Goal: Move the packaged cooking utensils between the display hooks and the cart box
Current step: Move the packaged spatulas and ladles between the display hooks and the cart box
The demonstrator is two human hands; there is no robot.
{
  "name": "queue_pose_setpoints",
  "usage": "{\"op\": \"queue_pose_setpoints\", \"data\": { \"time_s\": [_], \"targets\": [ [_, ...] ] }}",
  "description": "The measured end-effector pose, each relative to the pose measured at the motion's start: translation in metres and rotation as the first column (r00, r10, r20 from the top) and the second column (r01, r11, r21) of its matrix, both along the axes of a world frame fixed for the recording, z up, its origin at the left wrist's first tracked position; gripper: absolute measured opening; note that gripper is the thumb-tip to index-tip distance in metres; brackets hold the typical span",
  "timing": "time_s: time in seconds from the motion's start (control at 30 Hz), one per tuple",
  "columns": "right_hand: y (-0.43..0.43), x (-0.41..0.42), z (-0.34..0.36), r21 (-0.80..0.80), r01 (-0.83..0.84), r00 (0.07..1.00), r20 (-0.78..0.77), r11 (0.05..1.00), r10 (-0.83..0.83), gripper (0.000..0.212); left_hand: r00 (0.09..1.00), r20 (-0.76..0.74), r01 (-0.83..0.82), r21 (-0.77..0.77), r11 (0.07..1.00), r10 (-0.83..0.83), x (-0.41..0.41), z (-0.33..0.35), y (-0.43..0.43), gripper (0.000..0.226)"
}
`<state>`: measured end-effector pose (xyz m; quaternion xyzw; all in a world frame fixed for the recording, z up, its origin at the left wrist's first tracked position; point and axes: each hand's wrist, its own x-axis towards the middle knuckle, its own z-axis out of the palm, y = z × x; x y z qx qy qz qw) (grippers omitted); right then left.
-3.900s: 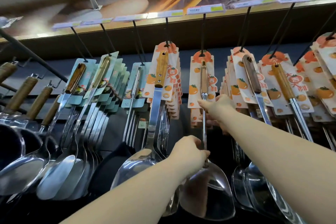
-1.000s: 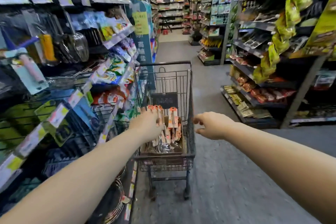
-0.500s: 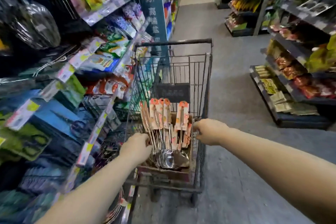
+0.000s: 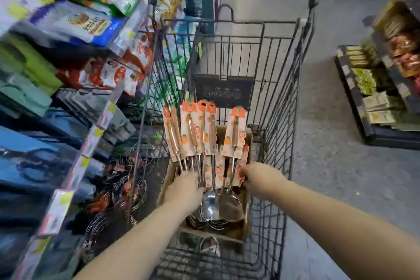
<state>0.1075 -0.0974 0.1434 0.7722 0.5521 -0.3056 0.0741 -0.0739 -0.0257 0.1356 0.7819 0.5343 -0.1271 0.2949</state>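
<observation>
Several packaged utensils (image 4: 204, 134) stand in the cardboard box (image 4: 241, 232) at the near end of the cart (image 4: 281, 98), metal bowls down and orange cards up. Their long axes are nearly upright and lean a little away from you. Your left hand (image 4: 184, 186) is wrapped round the bare shafts of the left-hand bunch, just below the cards, so that bunch rises directly above and ahead of your fist. Your right hand (image 4: 259, 177) sits against the lower cards on the right side of the box. Its fingers are hidden behind the back of the hand, so I cannot tell whether it pinches a card. Any lift, I judge, must run straight up along the shafts, or the bowls may catch on the box wall. The left hand is the better placed for it.
</observation>
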Motion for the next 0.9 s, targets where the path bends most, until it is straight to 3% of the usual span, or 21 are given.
{"op": "queue_pose_setpoints", "data": {
  "time_s": [0.23,0.47,0.73,0.9],
  "targets": [
    [0.061,0.003,-0.100,-0.095,0.135,0.989,-0.047,0.986,-0.140,0.039,0.998,0.005,-0.058,-0.116,0.991,0.059,0.016,-0.086,0.056,0.050],
    [0.082,0.003,-0.172,-0.129,0.364,0.926,-0.058,0.923,-0.373,0.026,0.936,0.117,-0.294,-0.266,0.918,0.333,0.034,-0.150,0.072,0.062],
    [0.092,0.005,-0.211,-0.195,0.707,0.665,-0.145,0.680,-0.733,0.039,0.876,0.101,-0.436,-0.253,0.864,0.471,0.041,-0.189,0.083,0.040],
    [0.086,0.002,-0.220,-0.209,0.737,0.615,-0.191,0.643,-0.765,0.026,0.882,0.110,-0.433,-0.198,0.879,0.459,0.042,-0.198,0.083,0.015]
  ]
}}
